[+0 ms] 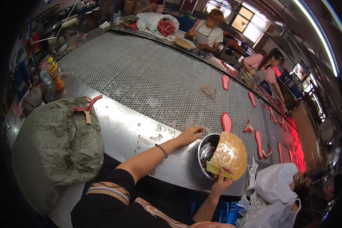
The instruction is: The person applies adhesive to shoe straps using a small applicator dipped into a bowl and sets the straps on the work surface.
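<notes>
My right hand (223,178) is closed on a flat yellow-green tool (216,167), held over the near edge of a round pan (202,163). Its working end does not show clearly. A shiny amber sheet (231,152) covers the right part of the pan, and the inside on the left looks dark. My left hand (192,136) is just beyond the pan's left rim, at the border of the metal table and the mesh belt. Its fingers are partly bent and apart from the pan, with nothing seen in them. A red-edged pink insole (226,122) lies on the belt beyond the pan.
The perforated belt (140,76) carries several more insoles (258,143) and red strap pieces (248,126). At left stands a bulky green sack (60,140) with straps on top, and an orange drink bottle (56,75). White plastic bags (276,182) crowd the right. Two people (209,32) sit across the belt.
</notes>
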A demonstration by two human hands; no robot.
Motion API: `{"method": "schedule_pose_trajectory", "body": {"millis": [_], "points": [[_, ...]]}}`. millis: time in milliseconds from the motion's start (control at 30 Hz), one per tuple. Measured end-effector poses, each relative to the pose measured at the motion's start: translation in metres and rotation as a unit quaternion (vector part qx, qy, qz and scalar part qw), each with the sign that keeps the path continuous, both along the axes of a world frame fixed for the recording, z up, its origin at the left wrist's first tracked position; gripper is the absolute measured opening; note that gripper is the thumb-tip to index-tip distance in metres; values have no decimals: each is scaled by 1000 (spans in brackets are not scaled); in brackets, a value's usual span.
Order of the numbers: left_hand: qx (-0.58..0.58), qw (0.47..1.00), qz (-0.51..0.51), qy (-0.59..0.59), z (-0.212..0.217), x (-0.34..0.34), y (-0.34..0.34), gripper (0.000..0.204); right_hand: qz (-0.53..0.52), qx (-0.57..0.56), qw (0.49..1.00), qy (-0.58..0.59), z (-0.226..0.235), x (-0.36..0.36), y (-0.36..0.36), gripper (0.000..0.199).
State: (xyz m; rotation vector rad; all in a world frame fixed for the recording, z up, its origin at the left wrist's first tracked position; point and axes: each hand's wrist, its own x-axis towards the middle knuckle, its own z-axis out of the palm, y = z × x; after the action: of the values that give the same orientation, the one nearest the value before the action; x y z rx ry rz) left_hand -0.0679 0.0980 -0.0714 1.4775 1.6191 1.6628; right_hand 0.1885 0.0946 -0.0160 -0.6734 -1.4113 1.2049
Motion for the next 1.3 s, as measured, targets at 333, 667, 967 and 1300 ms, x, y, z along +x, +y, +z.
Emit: {"method": "schedule_pose_trajectory", "body": {"millis": [333, 667, 967, 1300], "points": [[-22, 911, -262, -317, -8, 11, 17, 66, 13, 5, 1000, 4, 2, -10, -5, 9], [-65, 874, -265, -402, -19, 7, 21, 52, -27, -15, 999, 28, 0, 2, -3, 14], [-101, 881, -223, -404, 12, -15, -7, 39, -26, -22, 988, 149, 25, -12, 9, 22], [-90, 863, -252, -428, -1, -11, 6, 39, 63, -118, 990, -49, 24, -26, 71, 37]]}}
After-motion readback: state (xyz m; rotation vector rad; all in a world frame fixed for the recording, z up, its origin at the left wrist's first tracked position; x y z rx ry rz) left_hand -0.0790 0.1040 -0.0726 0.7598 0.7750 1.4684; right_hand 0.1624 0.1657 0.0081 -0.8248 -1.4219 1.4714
